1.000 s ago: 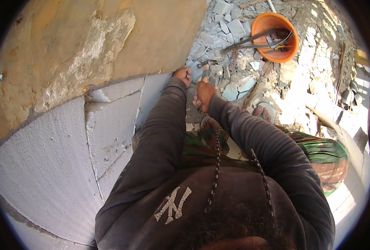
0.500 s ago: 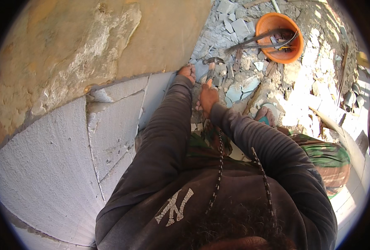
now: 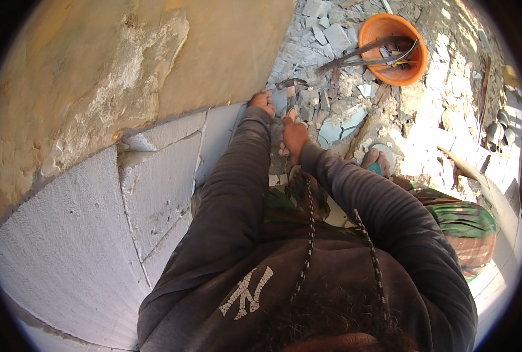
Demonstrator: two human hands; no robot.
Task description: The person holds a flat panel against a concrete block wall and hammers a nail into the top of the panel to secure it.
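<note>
My right hand (image 3: 296,138) is wrapped round the wooden handle of a hammer (image 3: 291,101). The dark metal head lies away from me, above the rubble and close to the wall. To its left, my left hand (image 3: 262,103) is closed with curled fingers against the foot of the wall, beside a flat grey block face. Whatever it may grip is hidden by the fingers. Both arms reach forward, and the hammer head is just right of and beyond my left hand, apart from it.
A plastered brown wall (image 3: 226,53) rises at the left above pale grey blocks (image 3: 67,234). An orange bucket (image 3: 364,41) holding dark strips stands on the rubble at far right. Broken light-blue pieces (image 3: 338,126) lie near my sandalled foot (image 3: 377,162). Dark footwear (image 3: 496,134) lies farther right.
The hammer head has swung slightly left, toward the wall and my left hand. My left hand stays at nearly the same place, and the view has shifted a little.
</note>
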